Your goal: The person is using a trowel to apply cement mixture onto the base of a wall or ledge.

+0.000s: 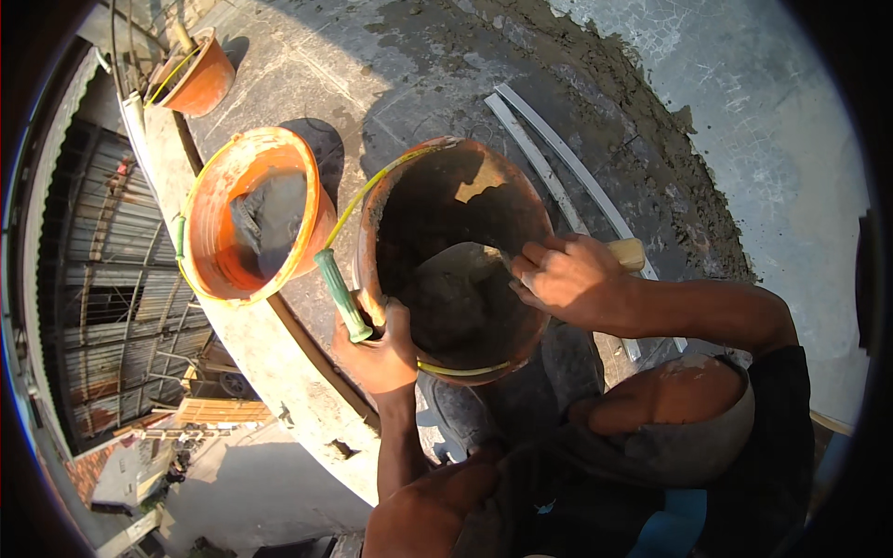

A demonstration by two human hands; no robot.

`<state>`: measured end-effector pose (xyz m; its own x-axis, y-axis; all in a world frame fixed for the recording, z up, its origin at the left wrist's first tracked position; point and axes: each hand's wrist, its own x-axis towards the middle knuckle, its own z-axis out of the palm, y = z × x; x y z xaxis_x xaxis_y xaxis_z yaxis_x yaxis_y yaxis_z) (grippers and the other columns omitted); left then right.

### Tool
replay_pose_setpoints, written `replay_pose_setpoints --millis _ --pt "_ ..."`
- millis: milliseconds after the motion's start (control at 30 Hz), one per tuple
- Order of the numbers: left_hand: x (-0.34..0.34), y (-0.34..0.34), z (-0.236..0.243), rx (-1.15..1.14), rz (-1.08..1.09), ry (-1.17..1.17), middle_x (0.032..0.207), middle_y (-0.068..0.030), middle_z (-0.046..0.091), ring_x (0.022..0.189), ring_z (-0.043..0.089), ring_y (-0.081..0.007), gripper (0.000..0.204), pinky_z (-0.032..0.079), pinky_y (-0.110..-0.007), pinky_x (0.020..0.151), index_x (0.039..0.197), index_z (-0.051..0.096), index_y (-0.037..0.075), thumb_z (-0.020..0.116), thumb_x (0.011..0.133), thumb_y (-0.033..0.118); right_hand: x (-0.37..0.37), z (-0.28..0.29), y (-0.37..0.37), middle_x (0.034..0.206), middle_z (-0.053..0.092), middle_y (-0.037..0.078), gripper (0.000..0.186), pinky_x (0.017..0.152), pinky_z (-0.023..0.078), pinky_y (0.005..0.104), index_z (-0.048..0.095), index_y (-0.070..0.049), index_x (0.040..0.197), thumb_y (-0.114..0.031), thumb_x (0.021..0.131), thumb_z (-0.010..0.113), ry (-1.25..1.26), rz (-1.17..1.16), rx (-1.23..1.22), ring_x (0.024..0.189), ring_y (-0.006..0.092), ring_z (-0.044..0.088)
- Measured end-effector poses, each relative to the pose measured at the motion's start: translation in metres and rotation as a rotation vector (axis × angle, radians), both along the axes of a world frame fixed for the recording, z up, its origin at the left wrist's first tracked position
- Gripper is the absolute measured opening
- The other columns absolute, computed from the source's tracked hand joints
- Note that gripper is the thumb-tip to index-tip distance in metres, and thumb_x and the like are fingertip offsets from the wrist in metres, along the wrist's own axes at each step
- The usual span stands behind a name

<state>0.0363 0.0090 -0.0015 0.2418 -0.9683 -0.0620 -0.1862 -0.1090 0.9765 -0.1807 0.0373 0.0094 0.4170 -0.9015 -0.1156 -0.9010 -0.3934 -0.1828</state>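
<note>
A large orange mortar bucket [532, 200] stands between my knees, its inside dark with shadow and grey mortar [437, 321]. My left hand [379, 353] is closed on the bucket's near left rim, thumb on the edge. The green grip [340, 296] of the bucket's yellow wire handle lies against that hand. With my right hand [579, 286] I hold a trowel by its wooden handle [627, 254], whose end sticks out past the hand. The trowel's blade [460, 260] reaches down into the bucket, partly lost in the shadow.
Left of it, a second orange bucket [305, 228] holds grey water and a dark cloth-like lump. A third bucket [209, 84] stands farther back. Two metal strips [563, 153] lie on the slab beside wet mortar [642, 139]. Past the ledge [270, 358] there is a drop to lower roofs.
</note>
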Motion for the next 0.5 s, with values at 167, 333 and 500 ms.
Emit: replay_pose_setpoints --millis 167,333,500 --pt "-0.012 0.006 0.017 -0.096 -0.076 -0.153 0.054 -0.0044 0.045 0.048 0.042 -0.0106 0.012 0.037 -0.026 0.048 0.072 0.050 -0.002 0.058 0.067 0.004 0.001 -0.022 -0.055 0.071 0.055 0.008 0.014 0.054 0.043 0.0317 0.058 -0.004 0.079 -0.014 0.070 0.056 0.635 0.109 -0.408 0.066 0.0186 0.056" --pt "-0.020 0.010 0.002 -0.122 -0.158 -0.127 0.048 -0.0078 0.041 0.041 0.040 -0.0143 0.013 0.036 -0.029 0.044 0.070 0.049 -0.002 0.059 0.065 0.006 -0.034 -0.043 -0.047 0.071 0.059 0.015 0.015 0.055 0.048 0.0377 0.061 -0.002 0.074 -0.015 0.067 0.058 0.235 0.267 0.020 0.068 0.0262 0.061" --pt "-0.011 0.014 -0.003 -0.121 -0.057 -0.113 0.048 -0.0084 0.042 0.042 0.041 -0.0143 0.013 0.038 -0.029 0.045 0.068 0.049 -0.002 0.059 0.063 0.006 -0.026 -0.041 -0.012 0.080 0.060 0.019 0.029 0.069 0.049 0.0423 0.060 0.001 0.079 -0.025 0.069 0.064 0.059 -0.043 0.516 0.082 0.0330 0.060"
